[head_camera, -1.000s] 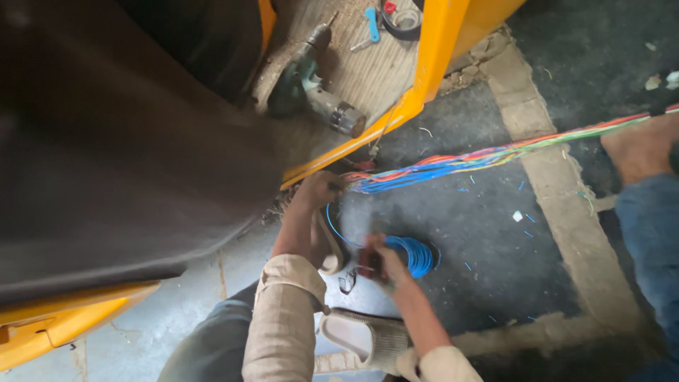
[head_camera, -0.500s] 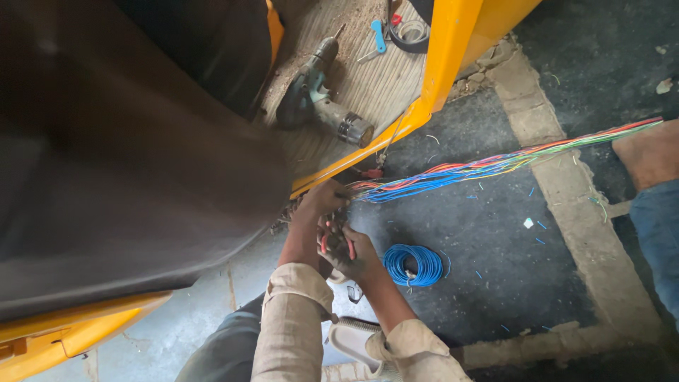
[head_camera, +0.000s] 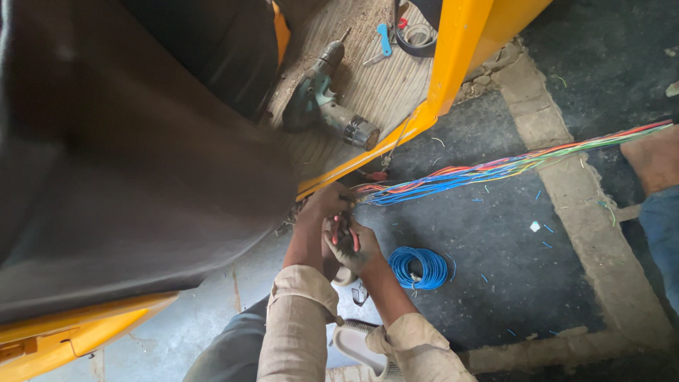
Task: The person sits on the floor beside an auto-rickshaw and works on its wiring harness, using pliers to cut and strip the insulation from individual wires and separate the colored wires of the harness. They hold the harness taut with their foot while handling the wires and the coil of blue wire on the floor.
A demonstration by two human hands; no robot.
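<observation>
A vehicle repair workshop: a yellow vehicle body [head_camera: 453, 64], a cordless drill [head_camera: 325, 99], a loose wire bundle [head_camera: 495, 170] and a stained concrete floor [head_camera: 495, 283].

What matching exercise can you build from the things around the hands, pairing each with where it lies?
Things:
1. cordless drill
2. blue wire coil
3. multicoloured wire bundle
4. red-handled tool

Places:
A. in the right hand
B. on the dark ground beside the forearm
C. on the ribbed vehicle floor
D. stretched across the ground toward the right edge

Pairs: 1-C, 2-B, 3-D, 4-A
</observation>
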